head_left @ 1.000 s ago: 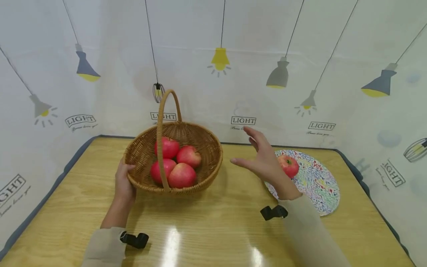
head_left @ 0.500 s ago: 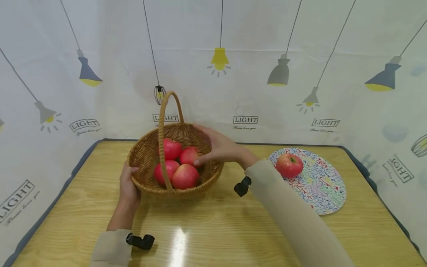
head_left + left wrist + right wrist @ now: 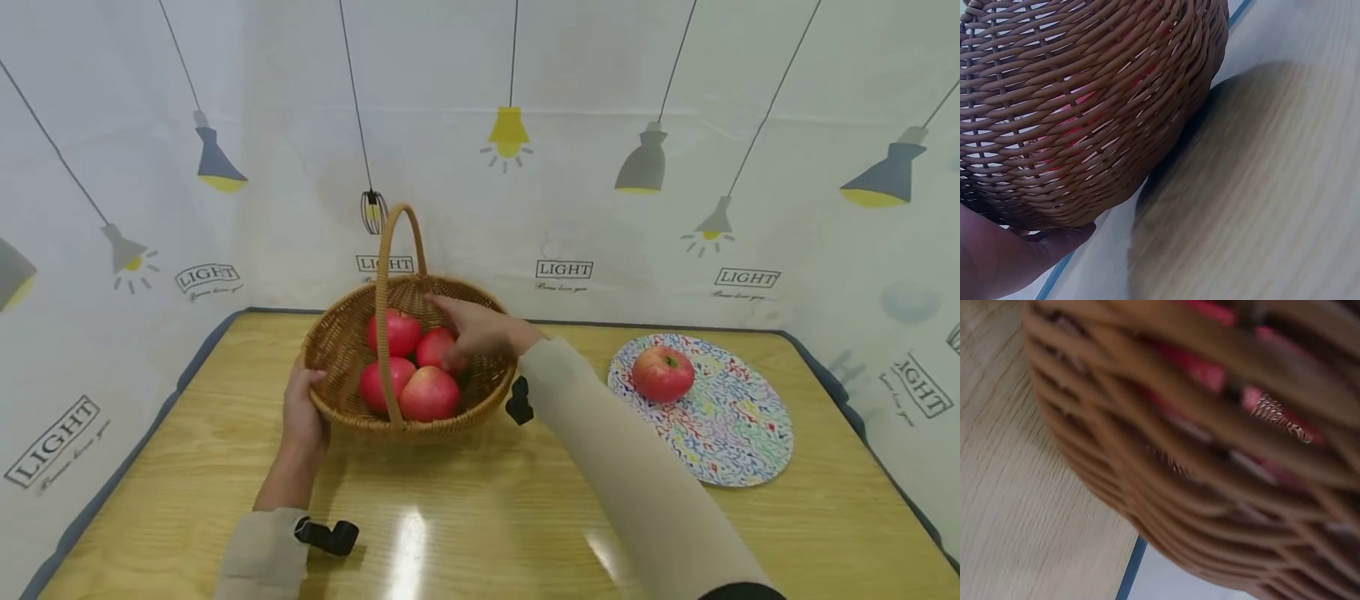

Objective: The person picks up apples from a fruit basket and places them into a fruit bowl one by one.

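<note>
A brown wicker basket with a tall arched handle leans toward me, several red apples inside. My left hand grips its left rim, thumb over the edge; in the left wrist view that hand lies against the weave. My right hand reaches over the right rim into the basket. Its thumb is at the rightmost apple, while the index finger stretches out beyond it; the other fingers are hidden. Close weave with red showing through fills the right wrist view.
On the right of the wooden table lies a round, colourfully patterned mat, one red apple upon it. A white cloth printed with lamps surrounds the back and sides of the table.
The right hand has come left from beside the mat's apple into the basket, then slightly lower over the rightmost apple there. My left hand keeps its hold on the rim.
</note>
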Demonstrator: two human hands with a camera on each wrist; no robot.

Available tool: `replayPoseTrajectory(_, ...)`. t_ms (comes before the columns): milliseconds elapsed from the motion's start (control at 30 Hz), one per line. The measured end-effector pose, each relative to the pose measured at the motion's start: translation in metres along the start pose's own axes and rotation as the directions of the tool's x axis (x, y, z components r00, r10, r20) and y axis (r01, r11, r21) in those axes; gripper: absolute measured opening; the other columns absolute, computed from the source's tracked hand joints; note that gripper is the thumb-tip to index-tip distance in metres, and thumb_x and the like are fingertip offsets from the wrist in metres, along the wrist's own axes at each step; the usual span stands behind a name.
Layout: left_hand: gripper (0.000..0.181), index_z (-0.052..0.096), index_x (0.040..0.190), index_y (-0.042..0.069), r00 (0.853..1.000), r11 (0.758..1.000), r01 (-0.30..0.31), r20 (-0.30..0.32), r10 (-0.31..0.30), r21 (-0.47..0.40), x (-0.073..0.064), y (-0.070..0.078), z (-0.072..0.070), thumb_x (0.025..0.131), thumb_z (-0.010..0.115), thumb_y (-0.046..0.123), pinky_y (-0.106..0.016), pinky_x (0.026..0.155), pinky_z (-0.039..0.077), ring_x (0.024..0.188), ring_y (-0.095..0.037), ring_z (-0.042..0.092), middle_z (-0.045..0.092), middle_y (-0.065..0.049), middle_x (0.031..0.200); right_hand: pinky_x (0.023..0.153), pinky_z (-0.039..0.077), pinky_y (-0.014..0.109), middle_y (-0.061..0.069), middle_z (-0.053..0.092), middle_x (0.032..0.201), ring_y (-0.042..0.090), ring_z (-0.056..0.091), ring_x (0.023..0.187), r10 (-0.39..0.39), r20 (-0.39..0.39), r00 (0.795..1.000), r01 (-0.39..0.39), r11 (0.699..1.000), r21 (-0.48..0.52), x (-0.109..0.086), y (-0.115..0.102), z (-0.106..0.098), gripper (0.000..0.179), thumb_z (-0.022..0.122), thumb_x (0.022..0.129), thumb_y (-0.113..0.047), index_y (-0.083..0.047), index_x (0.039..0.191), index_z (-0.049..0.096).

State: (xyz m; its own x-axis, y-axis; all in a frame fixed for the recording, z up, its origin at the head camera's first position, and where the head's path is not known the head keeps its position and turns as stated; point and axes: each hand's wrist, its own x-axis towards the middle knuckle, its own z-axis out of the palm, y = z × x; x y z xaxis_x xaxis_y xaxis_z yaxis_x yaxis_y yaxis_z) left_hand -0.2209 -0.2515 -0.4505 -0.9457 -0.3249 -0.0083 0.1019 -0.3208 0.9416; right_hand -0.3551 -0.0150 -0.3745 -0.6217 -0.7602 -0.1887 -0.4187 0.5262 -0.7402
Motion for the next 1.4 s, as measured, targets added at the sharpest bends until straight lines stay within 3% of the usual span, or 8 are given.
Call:
replayPoseTrajectory(133,0.068,0.025,0.159,0.020,1.000,1.000,0.013,0.016,-0.013,0.000,0.001,0.000,0.002,0.091,0.025,0.013,-0.028,0.107,0.037,0.131,-0.017,0.042,0.042,0.002,0.143,0.120,0.034,0.043,0.015,0.030,0.165,0.028,0.034,0.149,0.028,0.029,0.999,-0.025,0.995,-0.097,0.005,0.003,0.000,0.102,0.073,0.079,0.000,-0.013,0.163,0.017)
replayPoseTrajectory(233,0.070,0.023,0.160,0.020,0.999,1.000,0.021,0.027,-0.021,-0.003,0.001,0.000,0.004,0.091,0.024,0.013,-0.029,0.108,0.038,0.132,-0.018,0.041,0.041,0.000,0.145,0.120,0.034,0.041,0.015,0.037,0.160,0.027,0.039,0.145,0.056,0.049,0.997,-0.043,0.971,-0.235,0.008,0.005,0.000,0.097,0.072,0.081,-0.005,-0.012,0.162,0.020)
replayPoseTrajectory(400,0.070,0.022,0.160,0.022,0.999,0.999,0.036,0.035,-0.036,0.002,0.000,0.000,0.008,0.091,0.025,0.014,-0.031,0.109,0.036,0.132,-0.018,0.041,0.040,0.000,0.146,0.118,0.037,0.042,0.014,0.045,0.154,0.027,0.046,0.139,0.080,0.041,0.996,-0.062,0.941,-0.333,0.009,0.008,0.001,0.095,0.074,0.080,-0.008,-0.011,0.160,0.024)
replayPoseTrajectory(867,0.072,0.020,0.161,0.022,0.999,0.999,0.037,0.035,-0.037,0.010,-0.001,-0.003,0.010,0.090,0.025,0.013,-0.033,0.111,0.034,0.136,-0.020,0.038,0.035,-0.003,0.152,0.116,0.040,0.041,0.014,0.051,0.148,0.029,0.050,0.137,0.046,-0.050,0.998,-0.062,0.924,-0.378,0.005,0.005,-0.003,0.088,0.076,0.079,-0.012,-0.005,0.155,0.032)
replayPoseTrajectory(1067,0.071,0.022,0.161,0.023,0.999,0.999,0.036,0.032,-0.035,-0.013,0.001,-0.004,0.007,0.090,0.024,0.012,-0.030,0.111,0.033,0.138,-0.018,0.037,0.034,-0.004,0.156,0.109,0.046,0.040,0.011,0.060,0.136,0.026,0.056,0.126,-0.017,-0.099,0.995,-0.025,0.914,-0.404,0.004,-0.003,-0.010,0.081,0.081,0.073,-0.016,-0.006,0.145,0.046)
replayPoseTrajectory(1400,0.071,0.023,0.160,0.022,0.999,0.999,0.037,0.033,-0.036,-0.015,0.002,-0.002,0.002,0.090,0.025,0.012,-0.030,0.110,0.034,0.134,-0.017,0.039,0.038,-0.001,0.151,0.104,0.048,0.042,0.008,0.059,0.133,0.024,0.056,0.119,-0.058,-0.143,0.988,0.013,0.956,-0.293,-0.012,-0.006,-0.029,0.083,0.085,0.067,-0.009,-0.011,0.143,0.051)
